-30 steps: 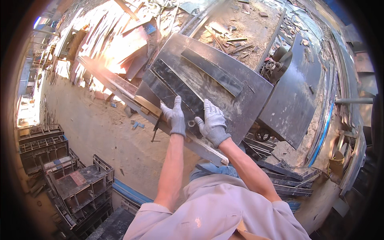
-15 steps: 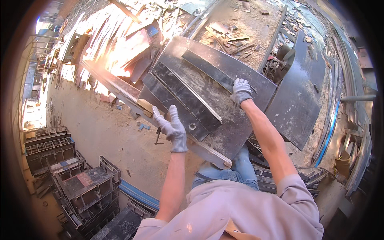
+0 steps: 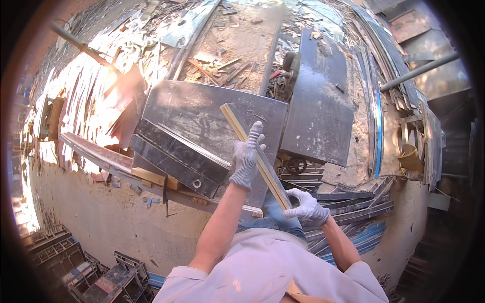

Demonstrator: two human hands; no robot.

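Observation:
A narrow plywood strip point(image 3: 267, 171), dark on its face and pale along its layered edge, is raised at a slant over the dark tabletop point(image 3: 192, 106). My gloved left hand point(image 3: 245, 157) holds it around its middle from the left side, with a finger pointing up along it. At the near end, close to my body, my gloved right hand point(image 3: 309, 208) grips the strip between thumb and fingers. Left of the strip, black boards point(image 3: 172, 156) lie together on the tabletop, one with a round hole near its end.
A clamp point(image 3: 165, 192) hangs at a wooden rail point(image 3: 106, 157) along the table's left edge. To the right stands another dark tabletop point(image 3: 316, 126) with a handwheel point(image 3: 296, 165) below it. Long strips are stacked point(image 3: 348, 209) near my right arm. Wood scraps point(image 3: 222, 70) litter the far ground.
The strip has been lifted off the tabletop and swung toward me. My left hand, open in the air before, now holds it, and my right hand has come back to its near end.

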